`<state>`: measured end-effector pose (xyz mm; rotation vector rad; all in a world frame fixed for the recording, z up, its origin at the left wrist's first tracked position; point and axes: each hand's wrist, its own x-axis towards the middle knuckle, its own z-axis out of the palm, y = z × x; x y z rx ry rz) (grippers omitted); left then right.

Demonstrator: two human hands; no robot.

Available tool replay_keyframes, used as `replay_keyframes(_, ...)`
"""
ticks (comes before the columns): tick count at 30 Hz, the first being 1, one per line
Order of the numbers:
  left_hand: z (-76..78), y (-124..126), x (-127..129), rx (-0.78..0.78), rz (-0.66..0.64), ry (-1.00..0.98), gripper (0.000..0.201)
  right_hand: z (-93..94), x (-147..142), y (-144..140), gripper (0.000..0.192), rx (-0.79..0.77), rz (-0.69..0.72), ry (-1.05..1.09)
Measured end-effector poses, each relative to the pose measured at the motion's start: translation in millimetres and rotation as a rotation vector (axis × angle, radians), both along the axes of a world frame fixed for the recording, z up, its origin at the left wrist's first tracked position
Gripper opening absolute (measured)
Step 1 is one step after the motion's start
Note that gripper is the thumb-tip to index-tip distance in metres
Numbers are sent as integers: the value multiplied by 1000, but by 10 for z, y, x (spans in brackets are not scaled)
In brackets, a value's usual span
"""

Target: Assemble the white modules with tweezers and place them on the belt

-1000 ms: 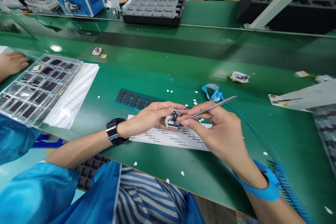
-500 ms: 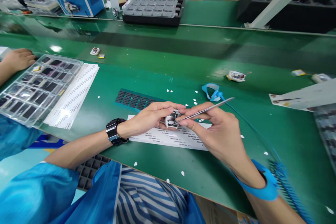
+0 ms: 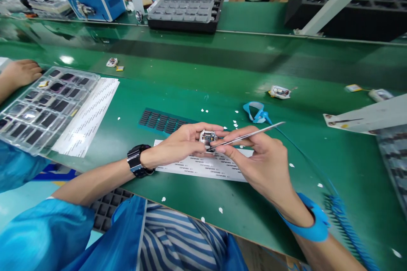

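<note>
Left hand (image 3: 182, 145) grasping small white casing (image 3: 208, 136) between thumb and fingers, open side up, circuit parts showing. Right hand (image 3: 265, 159) pinching metal tweezers (image 3: 248, 136) — tips at casing's near edge, back end slanting away to right; exact contact of tips too small to tell. Printed white sheet (image 3: 210, 168) below grip, on green bench (image 3: 251, 209). Sheet of dark pads (image 3: 161, 121) just beyond left hand. Blue strap loop (image 3: 263, 117) beyond right hand — second white casing (image 3: 280, 92) farther off.
</note>
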<state>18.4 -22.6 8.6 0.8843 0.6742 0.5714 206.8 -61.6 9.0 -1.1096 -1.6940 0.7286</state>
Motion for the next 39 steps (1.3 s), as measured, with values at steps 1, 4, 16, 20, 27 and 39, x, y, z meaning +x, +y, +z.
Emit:
replay_keyframes(1, 16, -3, 0, 16, -8, 13, 51, 3, 5, 1, 11, -7, 2, 6)
replay_keyframes(4, 46, -7, 2, -1, -15, 2, 52, 18, 32, 7, 12, -34, 7, 55)
replay_keyframes(16, 49, -12, 9, -53, -16, -53, 53, 33, 81, 27, 17, -16, 45, 78)
replay_keyframes(20, 59, -10, 12, -62, -12, -56, 52, 39, 83, 27, 15, 6, 51, 86)
replay_keyframes(27, 69, -19, 15, -78, 1, -52, 52, 50, 84, 18, 15, 4, 53, 66)
replay_keyframes(39, 84, -29, -10, -26, 15, -37, 52, 97, 91, -41, 14, 43, 93, 5)
